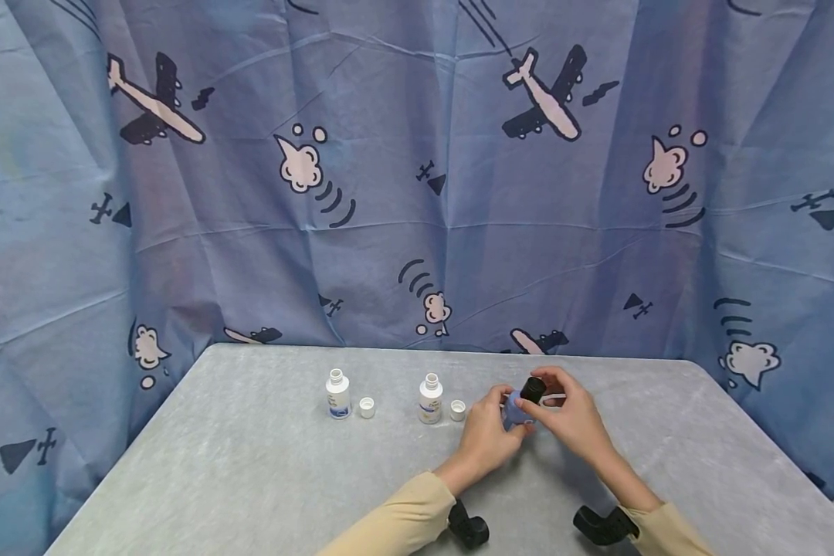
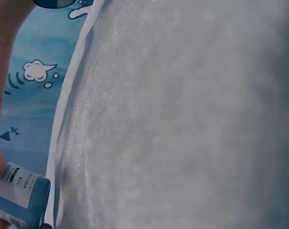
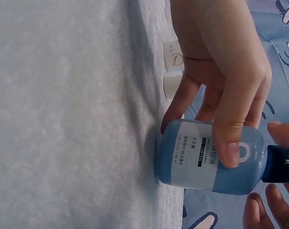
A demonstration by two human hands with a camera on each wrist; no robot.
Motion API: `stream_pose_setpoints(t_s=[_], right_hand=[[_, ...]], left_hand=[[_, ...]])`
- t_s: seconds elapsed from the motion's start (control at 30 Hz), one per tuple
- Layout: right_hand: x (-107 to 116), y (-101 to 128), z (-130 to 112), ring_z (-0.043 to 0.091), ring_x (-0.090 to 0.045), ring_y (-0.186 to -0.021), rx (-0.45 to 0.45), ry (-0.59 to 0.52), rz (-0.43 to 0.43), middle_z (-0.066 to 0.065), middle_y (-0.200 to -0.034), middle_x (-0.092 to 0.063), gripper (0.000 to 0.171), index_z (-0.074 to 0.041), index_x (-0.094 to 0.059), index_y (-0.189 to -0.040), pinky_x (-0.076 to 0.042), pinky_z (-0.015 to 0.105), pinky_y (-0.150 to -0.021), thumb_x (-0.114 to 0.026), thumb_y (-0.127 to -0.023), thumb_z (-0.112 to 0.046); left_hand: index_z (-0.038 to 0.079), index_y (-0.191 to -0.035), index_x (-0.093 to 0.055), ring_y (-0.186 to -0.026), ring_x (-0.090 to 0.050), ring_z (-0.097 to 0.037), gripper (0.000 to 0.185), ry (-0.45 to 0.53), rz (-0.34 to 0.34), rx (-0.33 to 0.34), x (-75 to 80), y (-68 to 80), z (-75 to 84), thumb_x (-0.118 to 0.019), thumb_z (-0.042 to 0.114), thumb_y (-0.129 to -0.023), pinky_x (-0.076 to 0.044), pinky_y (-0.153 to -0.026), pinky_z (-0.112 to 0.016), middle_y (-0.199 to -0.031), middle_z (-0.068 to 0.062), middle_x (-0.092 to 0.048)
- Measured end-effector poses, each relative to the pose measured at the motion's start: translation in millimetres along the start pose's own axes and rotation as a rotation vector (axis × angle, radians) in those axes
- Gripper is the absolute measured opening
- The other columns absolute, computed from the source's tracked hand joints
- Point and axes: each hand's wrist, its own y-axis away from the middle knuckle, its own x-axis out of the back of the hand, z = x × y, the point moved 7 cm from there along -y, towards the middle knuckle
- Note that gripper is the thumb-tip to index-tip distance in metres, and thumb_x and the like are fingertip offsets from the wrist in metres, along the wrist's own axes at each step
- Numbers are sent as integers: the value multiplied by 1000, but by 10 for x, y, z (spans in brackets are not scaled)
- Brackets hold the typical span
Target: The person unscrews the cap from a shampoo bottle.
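Observation:
A blue bottle (image 1: 514, 409) with a white label stands tilted at the right of the table, topped by a black cap (image 1: 532, 388). My left hand (image 1: 486, 436) grips its body; in the right wrist view the thumb lies across the label (image 3: 192, 157). From the other side, the thumb and fingers of my right hand (image 1: 573, 417) pinch the black cap, which sits at the bottle's neck. Only part of the bottle (image 2: 22, 193) shows in the left wrist view's lower left corner.
Left of my hands stand two uncapped white bottles (image 1: 338, 395), the second bottle (image 1: 431, 399) nearer. Each has a white cap beside it: one cap (image 1: 367, 408) and another cap (image 1: 458, 410). A blue airplane-print curtain (image 1: 403, 193) hangs behind the grey table (image 1: 250, 463).

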Motion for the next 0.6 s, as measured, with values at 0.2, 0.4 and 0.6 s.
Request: stream_pose_setpoints(t_s=[0.2,0.4,0.6], right_hand=[[9,1,2,0,-56,-83,23,3,19,10,-96,-66,44,-3,-60,-115,-54,23,-71,-79,-78,-17],[26,9,-22,-1,-55,-83,55,11,20,11,-102,-65,42,-3,-60,-115,-54,21,-71,-78,-78,-11],[23,6,-74,10,-62,-90,126,-2,10,15,-110,-65,42,-1,-61,-117,-56,24,-71,-76,-78,-1]], left_hand=[[9,-119,-59,-90,-65,-14,52,-3,-2,-11,5,8,3,-80,26,-74,-50,-78,-21,-103,-7,-70],[8,-120,-58,-93,-65,-14,52,18,-17,5,-6,10,-5,-80,25,-76,-50,-79,-22,-105,-8,-70],[9,-119,-59,-87,-62,-9,51,56,-20,26,-6,4,-15,-80,23,-75,-46,-73,-18,-103,-7,-70]])
